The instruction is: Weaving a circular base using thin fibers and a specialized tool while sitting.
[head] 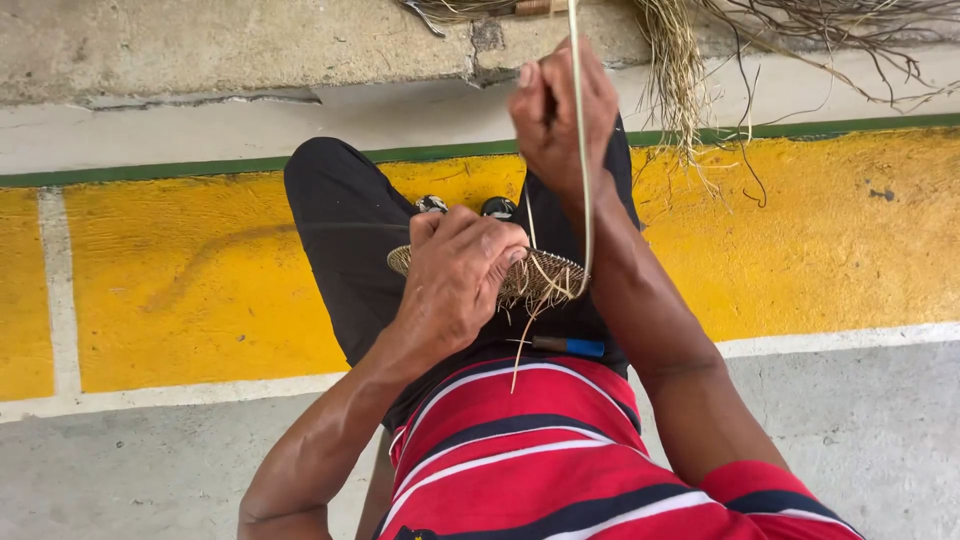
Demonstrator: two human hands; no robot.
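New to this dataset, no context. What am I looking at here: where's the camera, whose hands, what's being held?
There is no machine here. One camera sits on a person's head and looks down, so you see their own striped shirt, lap and both arms. The left hand presses a small round woven piece against the lap, fingers closed over it. The right hand is raised and pinches a long pale fibre strand that runs down to the woven piece. A tool with a blue handle lies on the lap. Behind are a yellow painted floor and a bundle of dry fibres at the top.
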